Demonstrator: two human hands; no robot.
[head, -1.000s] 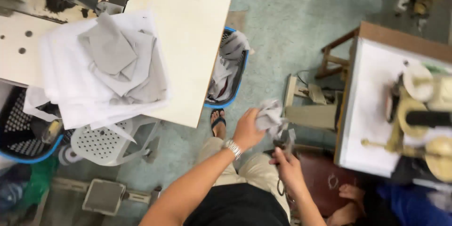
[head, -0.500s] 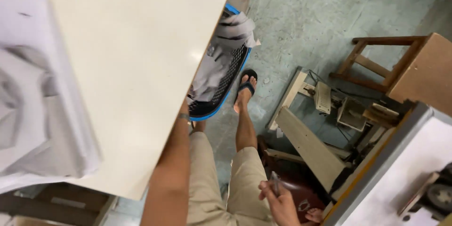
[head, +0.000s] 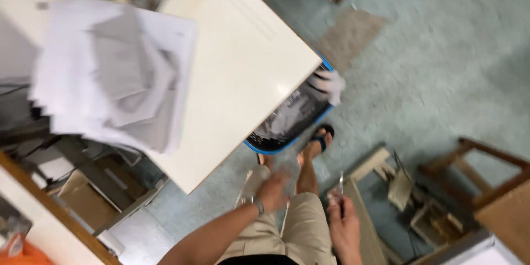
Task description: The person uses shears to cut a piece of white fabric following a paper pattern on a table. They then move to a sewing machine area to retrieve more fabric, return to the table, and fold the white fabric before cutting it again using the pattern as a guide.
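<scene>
I read left hand (head: pixel 274 187) blurred, fingers on pale fabric piece (head: pixel 255 179) by the knee | right hand (head: pixel 343 222) pinching small snips (head: pixel 341 183) | grey fabric stack (head: pixel 118 77) on worktop (head: pixel 243 61) | blue basket (head: pixel 292 121) part filled.

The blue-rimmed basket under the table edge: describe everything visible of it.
The basket is a dark mesh-walled tub, plastic by the look, with a bright blue rim. It sits on the greenish floor, partly hidden under the corner of the pale table. Pale grey and white fabric pieces fill it, and one hangs over the far rim. A sandalled foot stands just beside its near edge. Neither hand touches it. The picture is blurred, so finer detail is unclear.
</scene>
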